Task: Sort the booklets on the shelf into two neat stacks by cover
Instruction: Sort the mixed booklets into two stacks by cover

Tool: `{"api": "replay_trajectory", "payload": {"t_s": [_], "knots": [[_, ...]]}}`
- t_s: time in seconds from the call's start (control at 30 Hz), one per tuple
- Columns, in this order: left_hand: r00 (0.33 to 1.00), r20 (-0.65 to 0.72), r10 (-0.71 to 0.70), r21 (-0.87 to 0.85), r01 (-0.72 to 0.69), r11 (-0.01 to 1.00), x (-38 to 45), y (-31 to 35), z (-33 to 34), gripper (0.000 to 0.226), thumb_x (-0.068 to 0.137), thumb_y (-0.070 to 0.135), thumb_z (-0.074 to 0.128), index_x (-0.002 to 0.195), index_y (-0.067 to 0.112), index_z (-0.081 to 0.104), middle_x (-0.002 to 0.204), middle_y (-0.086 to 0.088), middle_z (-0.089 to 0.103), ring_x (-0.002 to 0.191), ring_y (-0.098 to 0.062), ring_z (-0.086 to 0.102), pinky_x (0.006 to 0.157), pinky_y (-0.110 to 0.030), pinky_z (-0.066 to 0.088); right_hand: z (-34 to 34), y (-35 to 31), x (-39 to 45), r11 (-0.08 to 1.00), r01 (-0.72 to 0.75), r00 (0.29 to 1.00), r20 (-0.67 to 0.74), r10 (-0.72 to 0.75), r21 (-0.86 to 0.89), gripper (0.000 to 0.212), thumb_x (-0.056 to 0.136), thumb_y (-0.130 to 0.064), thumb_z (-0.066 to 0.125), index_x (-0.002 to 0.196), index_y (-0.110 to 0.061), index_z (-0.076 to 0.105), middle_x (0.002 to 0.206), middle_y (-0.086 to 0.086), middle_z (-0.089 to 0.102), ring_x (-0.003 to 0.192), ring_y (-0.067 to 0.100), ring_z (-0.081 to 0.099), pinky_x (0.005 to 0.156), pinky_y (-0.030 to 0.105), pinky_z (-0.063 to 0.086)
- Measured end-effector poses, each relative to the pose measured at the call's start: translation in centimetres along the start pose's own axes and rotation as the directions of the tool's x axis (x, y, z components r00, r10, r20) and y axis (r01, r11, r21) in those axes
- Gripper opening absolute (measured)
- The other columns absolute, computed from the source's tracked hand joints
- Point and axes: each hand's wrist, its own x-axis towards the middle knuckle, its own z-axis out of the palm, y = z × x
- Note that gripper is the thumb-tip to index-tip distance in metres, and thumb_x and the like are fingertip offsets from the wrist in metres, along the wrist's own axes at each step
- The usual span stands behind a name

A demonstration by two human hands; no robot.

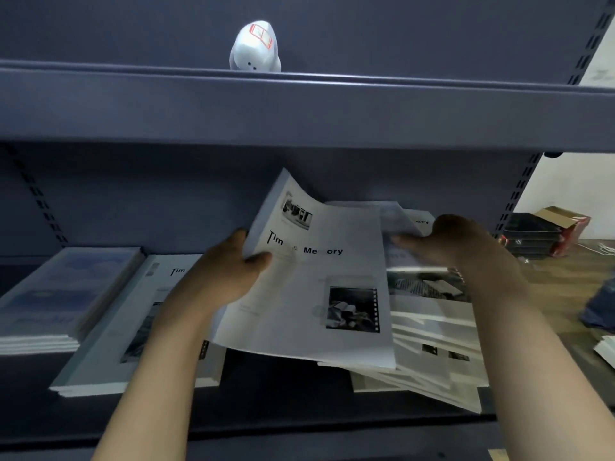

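Observation:
My left hand [219, 274] grips the left edge of a white "Time & Memory" booklet [316, 281], thumb on the cover, and holds it lifted and tilted over the shelf [283, 390]. My right hand [462, 244] rests with fingers stretched onto a messy pile of mixed booklets [432, 334] at the right. Left of my arm lies a neat stack of white "Time & Memory" booklets [109, 354]. At the far left sits a stack of blue-cover booklets [56, 294].
The upper shelf board [299, 104] hangs close above and carries a white bottle-like object [255, 48]. Slotted uprights [519, 197] frame the bay. Beyond the right upright, black trays and a cardboard box [545, 231] stand on the wooden floor.

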Motion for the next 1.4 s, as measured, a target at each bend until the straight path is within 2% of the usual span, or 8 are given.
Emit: {"api": "replay_trajectory", "payload": {"t_s": [0.17, 0.3, 0.47, 0.63, 0.8, 1.03, 1.2, 1.4], "knots": [[0.997, -0.02, -0.069, -0.08, 0.067, 0.995, -0.7, -0.8, 0.7, 0.03, 0.093, 0.033, 0.051, 0.12, 0.02, 0.051, 0.102, 0.006, 0.058, 0.088, -0.014, 0.052, 0.077, -0.026, 0.038, -0.1, -1.3, 0.6, 0.999, -0.033, 0.996, 0.08, 0.035, -0.028, 0.081, 0.072, -0.072, 0.059, 0.116, -0.004, 0.057, 0.122, 0.016, 0.058, 0.111, 0.033, 0.055, 0.081, 0.033, 0.041], [0.994, -0.057, -0.089, -0.115, 0.082, 0.99, -1.3, -1.8, 0.3, 0.025, 0.093, 0.033, 0.051, 0.115, 0.022, 0.052, 0.103, 0.004, 0.061, 0.095, -0.017, 0.055, 0.079, -0.027, 0.038, -0.4, -2.3, 0.2, 0.994, -0.017, 0.993, 0.113, 0.029, -0.107, 0.079, 0.074, -0.068, 0.062, 0.121, -0.005, 0.054, 0.123, 0.013, 0.057, 0.113, 0.031, 0.054, 0.091, 0.036, 0.043], [0.985, -0.139, -0.101, -0.114, 0.085, 0.99, -2.0, -3.0, -0.2, 0.014, 0.093, 0.033, 0.051, 0.103, 0.024, 0.049, 0.083, 0.013, 0.056, 0.075, -0.004, 0.051, 0.063, -0.025, 0.037, -1.0, -2.6, -0.2, 0.996, -0.032, 0.985, 0.166, 0.047, -0.088, 0.075, 0.075, -0.062, 0.065, 0.121, -0.005, 0.053, 0.125, 0.012, 0.055, 0.115, 0.031, 0.053, 0.082, 0.033, 0.039], [0.98, -0.166, -0.111, -0.16, 0.085, 0.983, -2.2, -3.7, -0.1, 0.012, 0.092, 0.032, 0.054, 0.1, 0.023, 0.052, 0.082, 0.01, 0.059, 0.075, -0.005, 0.054, 0.062, -0.026, 0.038, -1.1, -2.5, -0.1, 0.995, -0.077, 0.976, 0.199, 0.088, -0.061, 0.081, 0.074, -0.061, 0.068, 0.128, -0.004, 0.048, 0.13, 0.011, 0.052, 0.118, 0.031, 0.05, 0.084, 0.033, 0.039], [0.978, -0.193, -0.081, -0.179, 0.046, 0.983, -2.2, -3.6, -0.8, 0.011, 0.092, 0.03, 0.055, 0.099, 0.021, 0.053, 0.083, 0.008, 0.061, 0.075, -0.007, 0.055, 0.063, -0.025, 0.041, -0.4, -2.4, 0.3, 0.986, -0.162, 0.967, 0.203, 0.152, 0.03, 0.1, 0.06, -0.063, 0.077, 0.136, -0.009, 0.043, 0.14, 0.011, 0.047, 0.124, 0.034, 0.048, 0.101, 0.042, 0.042], [0.969, -0.229, -0.093, -0.185, 0.051, 0.982, -2.0, -4.2, -2.1, 0.018, 0.092, 0.029, 0.055, 0.103, 0.015, 0.056, 0.084, 0.003, 0.062, 0.079, -0.018, 0.057, 0.064, -0.027, 0.039, -0.4, -5.3, -0.6, 0.958, 0.034, 0.977, -0.212, 0.028, 0.285, 0.045, 0.085, -0.019, 0.053, 0.125, 0.0, 0.047, 0.123, 0.018, 0.057, 0.113, 0.036, 0.054, 0.081, 0.037, 0.043], [0.959, -0.257, -0.121, -0.239, 0.059, 0.969, -2.7, -6.0, -4.5, 0.016, 0.09, 0.033, 0.058, 0.097, 0.019, 0.057, 0.074, 0.01, 0.059, 0.067, -0.005, 0.052, 0.057, -0.021, 0.038, -0.8, -9.2, -3.4, 0.914, 0.175, 0.947, -0.317, -0.055, 0.365, 0.034, 0.088, -0.014, 0.047, 0.12, -0.001, 0.042, 0.123, 0.02, 0.053, 0.114, 0.039, 0.05, 0.078, 0.032, 0.033], [0.945, -0.278, -0.173, -0.267, 0.096, 0.959, -3.5, -9.5, -8.1, 0.024, 0.09, 0.034, 0.058, 0.094, 0.01, 0.059, 0.071, 0.001, 0.059, 0.065, -0.014, 0.053, 0.06, -0.028, 0.04, 2.2, -14.3, -5.4, 0.909, 0.299, 0.933, -0.288, -0.215, 0.291, 0.028, 0.085, -0.018, 0.051, 0.11, -0.006, 0.049, 0.091, 0.008, 0.051, 0.091, 0.033, 0.056, 0.069, 0.029, 0.033]]}}
